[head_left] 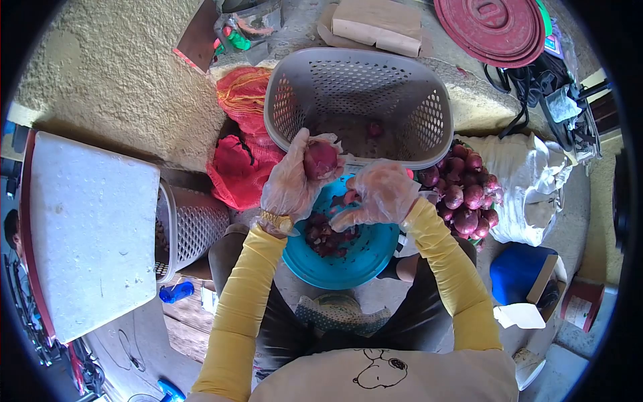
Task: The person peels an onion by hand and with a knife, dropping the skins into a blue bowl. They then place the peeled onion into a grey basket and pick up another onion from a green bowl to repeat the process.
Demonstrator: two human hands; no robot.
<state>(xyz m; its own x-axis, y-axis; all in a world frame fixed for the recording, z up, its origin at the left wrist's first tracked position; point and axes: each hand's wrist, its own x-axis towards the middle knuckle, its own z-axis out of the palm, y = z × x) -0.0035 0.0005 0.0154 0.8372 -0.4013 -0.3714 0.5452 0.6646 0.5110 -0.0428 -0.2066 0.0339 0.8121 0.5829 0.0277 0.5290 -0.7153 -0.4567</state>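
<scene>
Gripping a red onion [321, 161], left hand [289, 179], long axis unclear, right hand's [383, 192] grip unclear

Basket [358, 63] behind basin [340, 268], onions [469, 194] right, sack [529, 194] beyond them, cooler [97, 228] left

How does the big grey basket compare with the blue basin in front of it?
The basket is grey with perforated walls, while the basin is blue with no holes visible. The basket is a rounded rectangle; the basin is round. One onion shows inside the basket, but the basin holds a pile of dark red scraps. Both are open-topped.
</scene>
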